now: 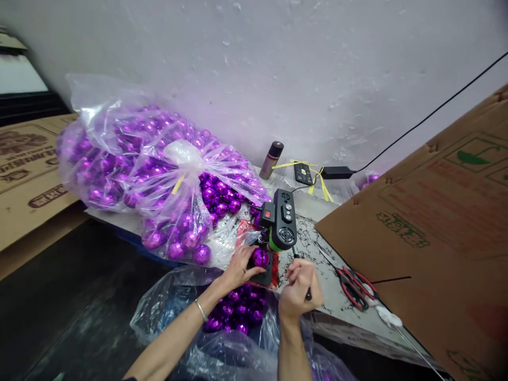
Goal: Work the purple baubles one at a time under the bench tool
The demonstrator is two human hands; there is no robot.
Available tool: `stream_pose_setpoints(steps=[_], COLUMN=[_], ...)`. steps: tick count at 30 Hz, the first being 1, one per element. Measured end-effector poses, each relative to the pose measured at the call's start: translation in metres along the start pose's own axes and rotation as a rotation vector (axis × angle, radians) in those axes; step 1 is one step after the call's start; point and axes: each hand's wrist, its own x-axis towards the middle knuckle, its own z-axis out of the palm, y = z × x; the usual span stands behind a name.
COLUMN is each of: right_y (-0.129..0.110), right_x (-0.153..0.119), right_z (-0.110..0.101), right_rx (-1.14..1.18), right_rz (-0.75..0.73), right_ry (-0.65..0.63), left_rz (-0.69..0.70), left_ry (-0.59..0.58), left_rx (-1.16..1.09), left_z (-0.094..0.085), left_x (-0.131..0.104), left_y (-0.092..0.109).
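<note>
Left hand (238, 266): thumb and fingers curled round one purple ball (261, 257), keeping it on the black base plate (262, 278) below the head of a black device (284, 219). Right hand (300, 288): clenched in a fist on the dark lever (295, 253) at the device's right side; its black end pokes out below my fingers.

Whether the ball touches the head, I can't tell; my fingers and the device crowd that spot.

Progress: this one ball is in hand, its turn under the head unfinished, I judge. A large clear bag (99, 124) bulges with purple balls to my left, some showing uncovered beside the device. More balls (238, 312) lie in an open plastic bag (170, 299) below the table edge, just under my wrists. Which lot is done and which is left, nothing shows; I judge it mid-batch.

Further out: a red mat (275, 272) under the plate, black scraps over the tabletop (304, 264), red-handled scissors (353, 288) to the right, before a cardboard box (416, 211). Bottle (272, 160) near the wall.
</note>
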Motion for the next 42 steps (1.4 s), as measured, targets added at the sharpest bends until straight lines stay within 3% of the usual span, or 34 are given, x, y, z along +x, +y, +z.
stream_pose_setpoints(steps=[3,5,7,10,13,17,20,26,30,34,36,39,42], right_y=[-0.016,-0.017,-0.013,-0.005,-0.001,-0.001,-0.002,-0.002,-0.003,-0.007,-0.009,-0.01,-0.01], right_x=[0.019,0.019,0.012,0.001,-0.002,-0.002,-0.002,-0.003,-0.001,0.002,0.004,0.006,0.006], right_z=[0.0,-0.001,-0.003,-0.003,-0.003,-0.004,-0.003,-0.002,-0.002,-0.002,-0.001,-0.002,-0.003], right_rx=[-0.032,-0.043,-0.048,-0.041,-0.034,-0.057,-0.045,-0.059,-0.082,-0.065,-0.065,-0.075,-0.075], right_rz=[0.024,-0.006,-0.044,-0.084,-0.124,-0.15,-0.181,-0.199,-0.2,-0.184,-0.166,-0.15,-0.159], right_ry=[-0.065,-0.072,-0.074,-0.084,-0.081,-0.1,-0.116,-0.112,-0.123,-0.121,-0.118,-0.115,-0.131], left_rz=[0.053,0.083,0.088,0.058,-0.038,-0.259,-0.262,-0.255,-0.261,-0.388,-0.387,-0.336,-0.333], left_ry=[-0.035,-0.064,-0.081,-0.014,0.072,-0.129,-0.158,-0.158,0.012,0.064,0.029,0.012,0.098], left_rx=[0.012,0.042,0.075,0.182,0.448,0.787,0.803,0.755,0.462,0.022,-0.158,-0.304,-0.307], left_z=[-0.011,-0.024,-0.04,-0.068,-0.088,-0.095,-0.093,-0.104,-0.124,-0.126,-0.111,-0.073,-0.037], left_x=[-0.027,-0.044,-0.046,-0.01,0.059,0.13,0.147,0.147,0.135,0.085,0.05,0.005,-0.019], left_y=[0.008,0.014,0.017,0.012,-0.004,-0.023,-0.03,-0.027,-0.007,0.025,0.034,0.034,0.023])
